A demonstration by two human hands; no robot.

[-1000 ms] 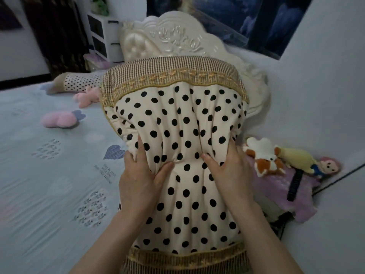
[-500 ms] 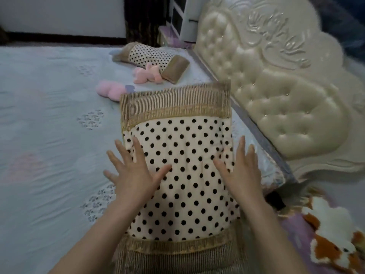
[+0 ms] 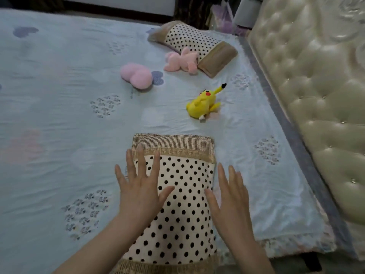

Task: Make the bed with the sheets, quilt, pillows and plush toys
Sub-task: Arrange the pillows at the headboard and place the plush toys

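Note:
A cream pillow with black polka dots and gold-brown ends (image 3: 185, 194) lies flat on the pale blue sheet (image 3: 59, 135) near the bed's front edge. My left hand (image 3: 140, 186) rests on its left side with fingers spread straight. My right hand (image 3: 231, 194) is flat along the pillow's right edge, fingers straight. A second polka-dot pillow (image 3: 194, 46) lies at the far end of the bed. A yellow plush (image 3: 204, 102) lies between the two pillows. A pink plush animal (image 3: 182, 60) leans on the far pillow, and a pink round plush (image 3: 136, 76) sits to its left.
The cream tufted headboard (image 3: 316, 95) runs along the right side. A grey mattress border (image 3: 292, 135) shows between sheet and headboard. A white cabinet (image 3: 245, 10) and purple items (image 3: 223, 16) stand past the far pillow.
The pillow went from held upright to lying flat on the sheet. Both hands let go and spread flat. My view shifted left, and the yellow plush came into sight.

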